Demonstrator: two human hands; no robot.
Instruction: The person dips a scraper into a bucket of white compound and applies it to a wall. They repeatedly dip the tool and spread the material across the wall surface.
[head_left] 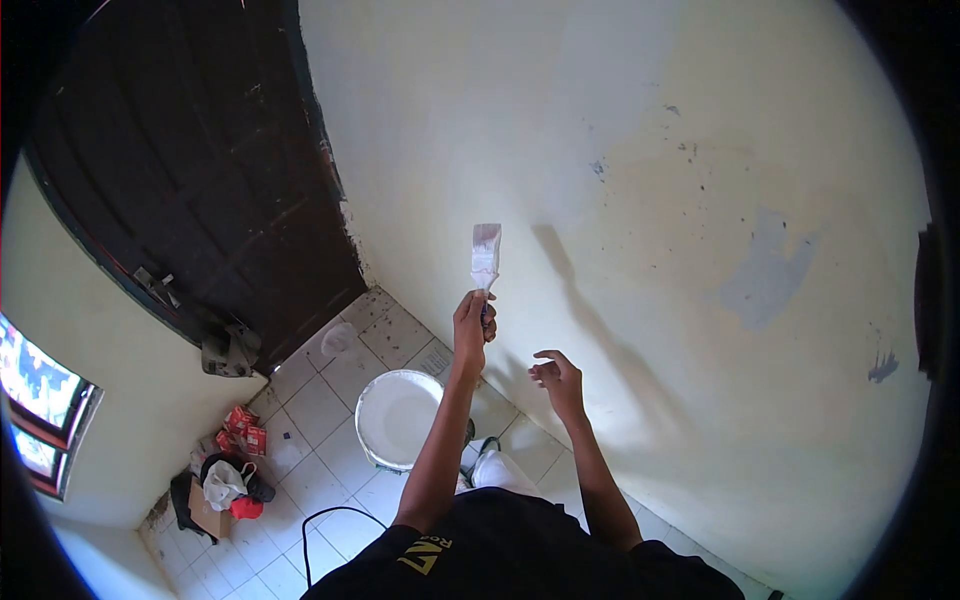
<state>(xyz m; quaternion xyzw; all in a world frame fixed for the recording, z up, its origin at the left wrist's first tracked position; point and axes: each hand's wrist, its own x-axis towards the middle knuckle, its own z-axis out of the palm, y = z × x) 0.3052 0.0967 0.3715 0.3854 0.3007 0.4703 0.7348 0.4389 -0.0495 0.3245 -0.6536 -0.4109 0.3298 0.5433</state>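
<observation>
My left hand [474,322] is wrapped round the handle of a flat paintbrush [486,252], held upright in front of the wall. White paint coats the brush's ferrule and bristles. My right hand [558,381] is raised to the right of it, fingers loosely bent and apart, with nothing in them. A cream wall [450,150] fills the view ahead, marked with grey patches and dark specks. Below my left forearm, a round white bucket [362,440] stands on the tiled floor, partly covered by that forearm.
A dark door [200,170] stands at the left, with a handle [157,287]. Red boxes [242,430], a white plastic bag [225,484] and a cardboard box [208,515] lie in the left corner. A black cable [308,545] loops over the tiles [330,470].
</observation>
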